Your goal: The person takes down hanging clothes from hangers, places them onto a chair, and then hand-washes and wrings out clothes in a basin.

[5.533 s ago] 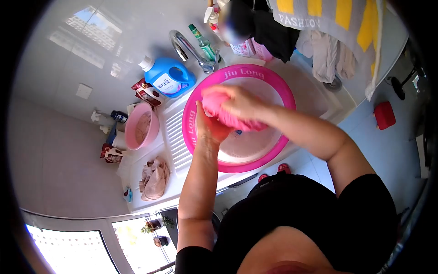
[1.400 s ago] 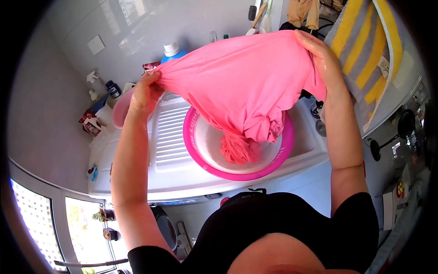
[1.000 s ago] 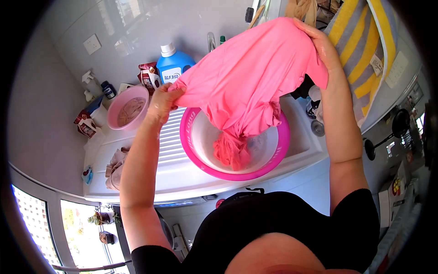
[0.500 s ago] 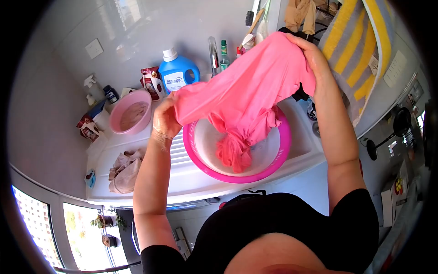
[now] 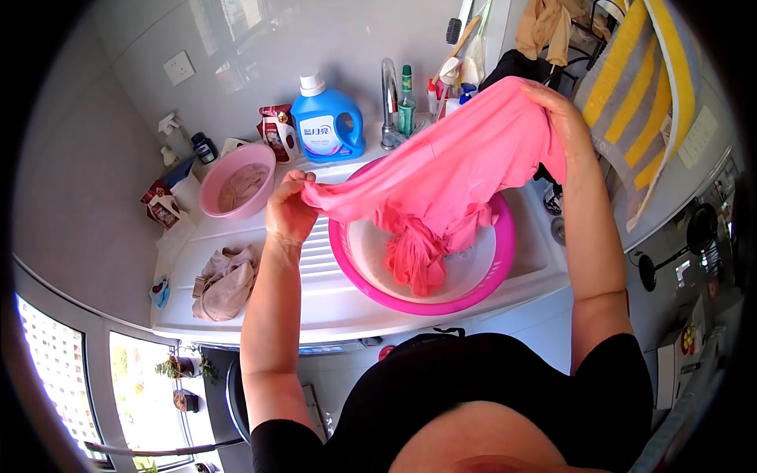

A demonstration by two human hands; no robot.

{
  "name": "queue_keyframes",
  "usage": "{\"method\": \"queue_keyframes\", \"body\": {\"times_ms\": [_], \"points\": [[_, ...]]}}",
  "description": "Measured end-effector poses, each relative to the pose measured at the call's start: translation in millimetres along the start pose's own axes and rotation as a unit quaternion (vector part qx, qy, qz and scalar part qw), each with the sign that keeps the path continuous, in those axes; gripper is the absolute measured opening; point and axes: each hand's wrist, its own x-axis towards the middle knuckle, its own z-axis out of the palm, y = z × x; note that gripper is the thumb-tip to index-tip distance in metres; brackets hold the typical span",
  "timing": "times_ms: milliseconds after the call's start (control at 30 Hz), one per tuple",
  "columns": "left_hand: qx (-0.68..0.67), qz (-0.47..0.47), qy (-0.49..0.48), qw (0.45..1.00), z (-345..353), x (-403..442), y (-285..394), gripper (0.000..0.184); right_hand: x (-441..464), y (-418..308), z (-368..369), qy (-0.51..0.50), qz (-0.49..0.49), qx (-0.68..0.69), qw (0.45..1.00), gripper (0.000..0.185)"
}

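A wet pink garment [image 5: 449,150] is stretched between my two hands above a large magenta-rimmed basin [image 5: 505,236]. My left hand [image 5: 290,209] pinches its left end, over the ribbed drainboard. My right hand [image 5: 558,114] grips the upper right edge, with part of the fingers behind the cloth. The bunched lower part of the garment hangs down into the basin, where some water shows. The basin sits over the sink [image 5: 536,229].
Behind stand a blue detergent bottle [image 5: 325,122], a faucet [image 5: 389,98] and a green bottle [image 5: 406,102]. To the left are a small pink basin [image 5: 236,181] with cloth inside and a crumpled beige cloth [image 5: 225,285]. A striped towel [image 5: 639,94] hangs at the right.
The pink garment has gone from bunched in both hands over the basin to spread between them. Lately it has sagged lower, and my left hand has come down from its earlier height.
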Motion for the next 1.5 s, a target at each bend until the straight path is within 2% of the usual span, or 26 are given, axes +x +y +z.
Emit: {"method": "queue_keyframes", "body": {"times_ms": [67, 100, 133, 200, 267, 333, 467, 533, 600, 633, 667, 700, 733, 800, 833, 867, 1000, 1067, 1100, 1200, 1233, 1267, 1333, 1400, 1467, 1500], "points": [[0.122, -0.012, -0.016, 0.992, -5.8, 3.1, -1.9, 0.009, -4.2, -0.3, 7.8, 0.014, -0.005, -0.004, 1.000, 0.026], [0.245, -0.035, -0.036, 0.968, -7.3, 5.8, 0.7, 0.012, -6.9, 0.4, 11.7, 0.010, -0.003, 0.001, 1.000, 0.027], [0.245, -0.034, -0.036, 0.968, -7.0, 8.6, -4.5, 0.012, -9.1, 1.0, 16.7, 0.006, -0.001, 0.007, 1.000, 0.027], [0.427, 0.017, -0.023, 0.904, 47.2, -0.9, -23.5, 0.025, -12.6, 4.9, 35.9, -0.035, -0.005, 0.000, 0.999, 0.027], [0.452, 0.105, -0.133, 0.876, 96.3, -0.8, -42.2, 0.037, -14.9, 17.3, 55.0, -0.131, 0.011, -0.004, 0.991, 0.030], [0.365, 0.051, -0.231, 0.901, 139.5, -2.5, -55.5, 0.042, -13.7, 35.1, 69.1, -0.162, 0.007, -0.035, 0.986, 0.032], [0.433, 0.055, -0.179, 0.882, 152.1, 11.9, -62.2, 0.037, -10.3, 51.8, 61.9, -0.133, -0.077, -0.042, 0.987, 0.038], [0.373, -0.037, -0.157, 0.914, 141.9, 19.2, -43.0, 0.029, -10.8, 54.9, 46.1, -0.094, -0.121, -0.007, 0.988, 0.042], [0.265, -0.074, -0.148, 0.950, 128.3, 25.3, -31.0, 0.023, -5.3, 89.6, 25.1, -0.079, -0.085, -0.091, 0.989, 0.038], [0.233, -0.077, -0.151, 0.958, 121.7, 26.7, -26.9, 0.027, 0.2, 114.8, 11.8, -0.112, -0.017, -0.167, 0.979, 0.037], [0.228, -0.087, -0.155, 0.957, 121.2, 26.1, -22.0, 0.031, -4.4, 129.1, 8.9, -0.145, 0.006, -0.298, 0.943, 0.037], [0.209, -0.084, -0.153, 0.962, 125.2, 23.7, -19.4, 0.030, -9.8, 148.1, 9.8, -0.183, 0.015, -0.341, 0.922, 0.045], [0.189, -0.080, -0.150, 0.967, 128.3, 22.8, -17.2, 0.028, -13.6, 162.5, 7.4, -0.184, 0.008, -0.458, 0.870, 0.050], [0.192, -0.088, -0.169, 0.963, 121.5, 27.8, -14.6, 0.031, -31.7, 168.9, 21.5, -0.070, -0.030, -0.503, 0.861, 0.038], [0.181, -0.087, -0.163, 0.966, 120.7, 27.7, -14.0, 0.031, -36.5, 165.9, 28.5, -0.013, -0.123, -0.531, 0.839, 0.035], [0.169, -0.084, -0.155, 0.970, 119.1, 27.2, -12.9, 0.032, -39.9, 159.9, 33.3, -0.014, -0.124, -0.529, 0.840, 0.035], [0.130, -0.075, -0.151, 0.977, 115.5, 23.2, -8.6, 0.038, -45.9, 150.5, 45.8, -0.100, -0.144, -0.521, 0.835, 0.034], [0.122, -0.086, -0.166, 0.975, 107.1, 25.1, -6.9, 0.039, -40.2, 166.0, 41.9, -0.210, -0.103, -0.622, 0.747, 0.032], [0.130, -0.084, -0.174, 0.972, 103.1, 24.8, -6.6, 0.039, -36.4, 172.9, 38.2, -0.238, -0.061, -0.619, 0.746, 0.030], [0.140, -0.071, -0.159, 0.975, 96.3, 17.7, -2.4, 0.040, -29.5, 179.5, 24.3, -0.284, -0.043, -0.582, 0.761, 0.024], [0.140, -0.065, -0.135, 0.979, 91.9, 15.8, 3.0, 0.041, -28.7, 178.5, 18.4, -0.250, -0.058, -0.590, 0.766, 0.019], [0.139, -0.058, -0.111, 0.982, 86.5, 15.0, 8.7, 0.042, -24.6, 178.2, 10.2, -0.202, -0.092, -0.552, 0.804, 0.017], [0.141, -0.058, -0.086, 0.985, 64.8, 16.5, 14.4, 0.043, -18.9, 147.3, 7.4, -0.131, -0.048, -0.465, 0.874, 0.016], [0.194, -0.120, -0.074, 0.971, 59.0, 11.3, 15.4, 0.042, -10.5, 121.6, 5.5, -0.068, -0.115, -0.430, 0.893, 0.017], [0.245, -0.112, -0.028, 0.963, 51.3, 8.0, -2.3, 0.037, -4.6, 92.5, 12.7, -0.072, -0.195, -0.388, 0.898, 0.017], [0.331, -0.137, -0.050, 0.932, 40.4, 11.0, -8.5, 0.037, -6.0, 76.5, 19.4, -0.072, -0.216, -0.378, 0.897, 0.018]]}}
